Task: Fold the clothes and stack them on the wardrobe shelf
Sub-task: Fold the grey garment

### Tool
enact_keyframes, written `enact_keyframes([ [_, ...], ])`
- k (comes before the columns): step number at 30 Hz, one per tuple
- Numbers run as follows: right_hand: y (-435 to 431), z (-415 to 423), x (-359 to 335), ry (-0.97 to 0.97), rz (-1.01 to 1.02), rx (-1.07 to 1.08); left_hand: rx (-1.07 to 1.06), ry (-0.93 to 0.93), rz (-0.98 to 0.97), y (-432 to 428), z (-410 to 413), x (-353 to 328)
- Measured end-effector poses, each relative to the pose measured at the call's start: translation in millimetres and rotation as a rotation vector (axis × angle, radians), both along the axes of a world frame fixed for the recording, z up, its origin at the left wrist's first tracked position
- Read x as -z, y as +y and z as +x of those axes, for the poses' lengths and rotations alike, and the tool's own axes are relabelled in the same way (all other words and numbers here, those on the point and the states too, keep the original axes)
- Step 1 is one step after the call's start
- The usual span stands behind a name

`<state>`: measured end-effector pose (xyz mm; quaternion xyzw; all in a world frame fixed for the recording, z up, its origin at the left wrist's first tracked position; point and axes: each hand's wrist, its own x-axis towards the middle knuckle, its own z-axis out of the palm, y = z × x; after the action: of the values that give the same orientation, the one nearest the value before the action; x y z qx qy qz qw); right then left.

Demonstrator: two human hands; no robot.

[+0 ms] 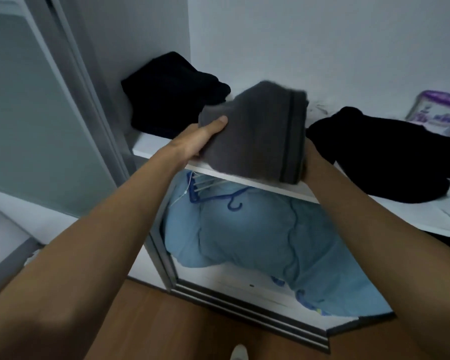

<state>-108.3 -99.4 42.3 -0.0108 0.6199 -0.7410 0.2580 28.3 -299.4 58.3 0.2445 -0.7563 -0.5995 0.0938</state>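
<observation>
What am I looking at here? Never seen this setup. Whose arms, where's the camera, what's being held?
No machine here: a person's two bare arms, filmed by one wide-angle camera worn on their head, looking forward and down. The left hand and right hand hold a folded grey garment between them over the front edge of a white wardrobe shelf. The right hand's fingers are hidden behind the cloth. Already on the shelf: a folded black pile on the left and a loose black garment on the right. Below sits a light blue duvet.
</observation>
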Motion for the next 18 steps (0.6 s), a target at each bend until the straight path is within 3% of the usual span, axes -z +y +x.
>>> enact_keyframes([
  [1,3.6,-8.2,4.7,0.015,0.116,0.012,-0.020,-0.114,-0.044,-3.8,-9.8,3.8],
  [3,9.6,-35.1,14.9,0.195,0.345,0.135,-0.084,-0.168,-0.073,-8.9,-30.3,9.1],
  [5,14.2,-53.3,18.5,0.267,0.354,0.178,-0.123,-0.128,-0.097,-10.7,-49.0,13.2],
  [9,2.3,-69.5,29.5,0.454,0.448,-0.125,-0.160,0.005,-0.295,-7.1,-81.4,23.5],
  [12,-11.1,-83.2,28.8,0.623,0.314,0.064,-0.300,0.207,-0.443,-11.2,-101.4,15.0],
  [14,-16.2,-93.5,25.0,0.596,0.284,0.124,-0.326,0.193,-0.497,-12.8,-111.8,11.6],
  [16,-16.7,-99.4,28.1,0.499,0.373,0.080,-0.301,0.051,-0.573,-9.0,-114.7,16.5],
  [18,-9.9,-94.7,37.5,0.458,0.434,0.052,-0.313,0.068,-0.756,-1.9,-109.3,24.6],
])
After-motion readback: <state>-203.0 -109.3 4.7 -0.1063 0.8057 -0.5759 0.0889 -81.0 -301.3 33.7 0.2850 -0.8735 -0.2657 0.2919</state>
